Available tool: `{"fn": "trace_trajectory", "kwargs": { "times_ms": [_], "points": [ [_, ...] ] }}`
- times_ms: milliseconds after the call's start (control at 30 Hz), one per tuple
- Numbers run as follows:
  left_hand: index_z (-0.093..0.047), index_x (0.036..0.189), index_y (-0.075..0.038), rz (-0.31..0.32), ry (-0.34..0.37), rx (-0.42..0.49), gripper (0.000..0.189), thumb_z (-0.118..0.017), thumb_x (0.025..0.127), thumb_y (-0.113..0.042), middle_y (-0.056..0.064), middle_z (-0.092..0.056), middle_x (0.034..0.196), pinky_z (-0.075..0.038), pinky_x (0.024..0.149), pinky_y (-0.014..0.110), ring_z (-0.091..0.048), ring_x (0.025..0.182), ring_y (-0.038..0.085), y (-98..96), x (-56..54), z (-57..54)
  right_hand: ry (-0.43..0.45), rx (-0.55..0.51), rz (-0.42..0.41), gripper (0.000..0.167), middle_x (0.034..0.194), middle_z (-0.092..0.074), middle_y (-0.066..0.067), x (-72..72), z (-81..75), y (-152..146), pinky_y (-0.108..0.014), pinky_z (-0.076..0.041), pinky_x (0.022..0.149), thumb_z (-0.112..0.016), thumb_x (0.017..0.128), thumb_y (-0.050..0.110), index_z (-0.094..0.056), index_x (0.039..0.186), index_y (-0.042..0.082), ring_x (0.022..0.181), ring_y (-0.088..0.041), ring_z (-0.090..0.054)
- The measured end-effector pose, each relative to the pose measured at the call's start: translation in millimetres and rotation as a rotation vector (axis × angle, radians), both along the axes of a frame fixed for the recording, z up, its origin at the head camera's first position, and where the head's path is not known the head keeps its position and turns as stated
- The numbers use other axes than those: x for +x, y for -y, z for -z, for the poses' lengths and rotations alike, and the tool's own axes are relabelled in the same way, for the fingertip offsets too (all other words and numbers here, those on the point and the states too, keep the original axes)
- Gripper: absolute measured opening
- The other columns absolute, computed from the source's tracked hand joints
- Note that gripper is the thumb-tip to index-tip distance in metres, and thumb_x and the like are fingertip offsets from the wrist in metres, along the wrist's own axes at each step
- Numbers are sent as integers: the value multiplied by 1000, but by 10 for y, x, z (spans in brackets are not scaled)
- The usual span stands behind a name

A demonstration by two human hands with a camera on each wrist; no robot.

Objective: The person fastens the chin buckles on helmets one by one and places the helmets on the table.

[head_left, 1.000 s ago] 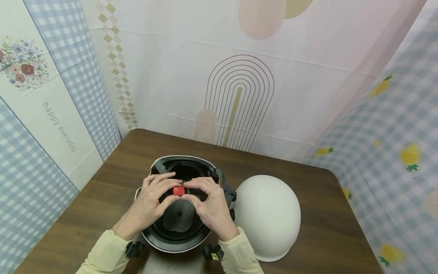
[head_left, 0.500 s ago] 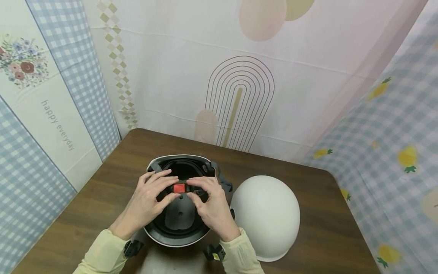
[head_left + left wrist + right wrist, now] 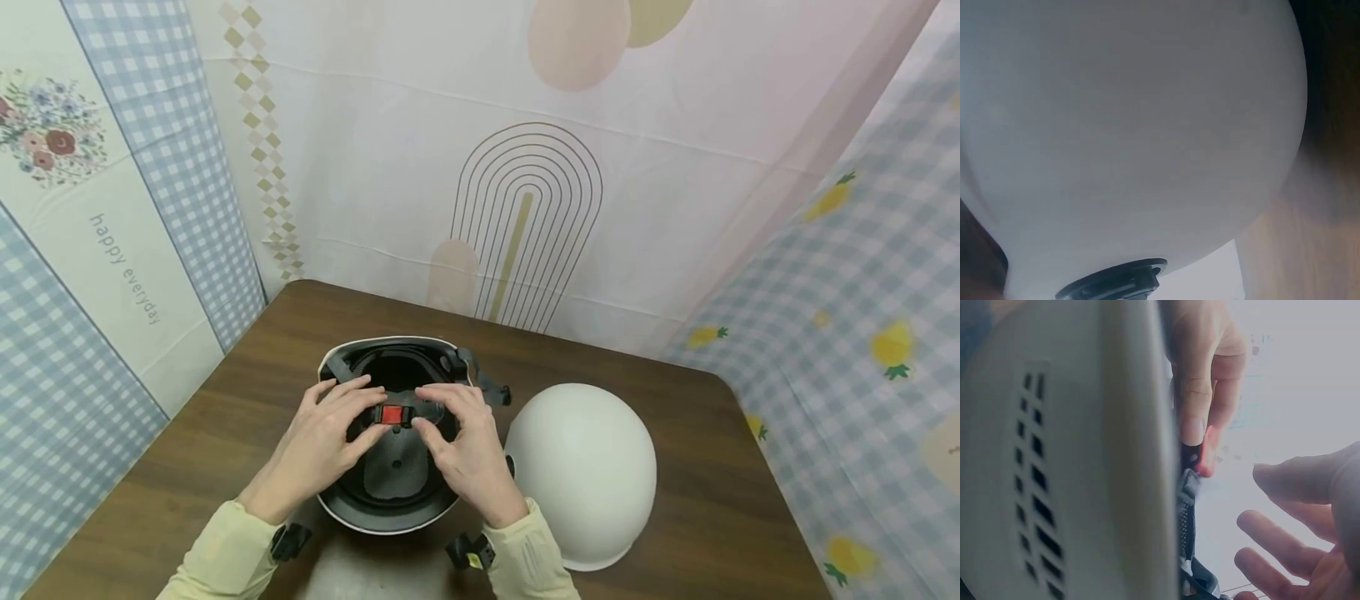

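An upturned helmet [image 3: 390,522], white outside and black inside, lies with its opening facing up. Over that opening my left hand [image 3: 315,433] pinches a red and black strap buckle [image 3: 392,414] between thumb and fingers. My right hand [image 3: 474,454] is just right of the buckle, thumb and fingers spread apart. In the right wrist view, a gap separates those fingers from the buckle [image 3: 1209,453] and its black strap [image 3: 1187,525]. The helmet's smooth white shell [image 3: 1135,137] fills most of the left wrist view, hiding the left hand there.
A smooth white dome-shaped shell [image 3: 585,467] sits right of the helmet, close to the right forearm. Under the helmet's near side is a pale sheet [image 3: 348,575] on the brown wooden table [image 3: 720,500]. Patterned cloths [image 3: 360,167] hang behind and at both sides.
The right fingers have come away from the buckle and parted. The left hand keeps hold of it. The helmet and strap have shifted slightly away and left in the head view.
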State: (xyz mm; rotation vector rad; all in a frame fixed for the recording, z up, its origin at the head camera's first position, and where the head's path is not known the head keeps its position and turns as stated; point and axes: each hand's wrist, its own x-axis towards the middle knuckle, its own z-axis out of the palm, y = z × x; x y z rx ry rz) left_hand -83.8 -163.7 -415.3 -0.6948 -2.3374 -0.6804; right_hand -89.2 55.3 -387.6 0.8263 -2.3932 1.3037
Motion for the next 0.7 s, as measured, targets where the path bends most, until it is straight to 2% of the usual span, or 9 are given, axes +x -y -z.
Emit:
{"fn": "trace_trajectory", "kwargs": {
  "times_ms": [100,300,400,467,567,700],
  "points": [
    [-70,112,-5,-13,13,11,40,-79,80,-25,12,-67,118,-31,99,59,-56,120,31,1,5,-18,10,10,3,34,125,-61,4,8,-3,-4,-53,-34,98,-73,89,17,-65,123,20,118,-14,-47],
    [-69,110,-3,-53,17,93,35,-79,79,-15,15,-60,129,-27,101,58,-47,128,34,45,10,-17,27,32,8,36,125,-60,5,31,9,5,-56,-32,98,-73,89,20,-64,123,20,118,-16,-47],
    [-66,117,-2,-72,17,166,41,-79,78,-10,17,-52,139,-26,100,60,-39,134,36,109,21,19,34,35,20,36,126,-60,3,63,29,30,-61,-27,101,-73,89,20,-64,124,20,120,-17,-46],
    [-62,124,0,-89,23,229,49,-78,78,-7,19,-44,145,-25,100,62,-34,137,38,154,20,47,36,32,42,36,128,-58,3,80,40,43,-59,-26,101,-74,89,21,-64,124,20,121,-18,-44],
    [-52,134,2,-113,87,320,61,-78,79,-4,21,-34,151,-25,99,66,-27,138,42,234,14,105,33,10,99,39,135,-50,-2,96,51,53,-53,-29,97,-74,88,21,-63,126,21,123,-20,-39],
    [-41,141,4,-131,236,390,69,-75,81,-2,24,-31,150,-29,97,64,-28,134,45,341,25,175,40,-18,213,52,148,-31,-8,108,68,60,-53,-29,100,-75,87,20,-55,135,17,130,-27,-28]
  ]
}}
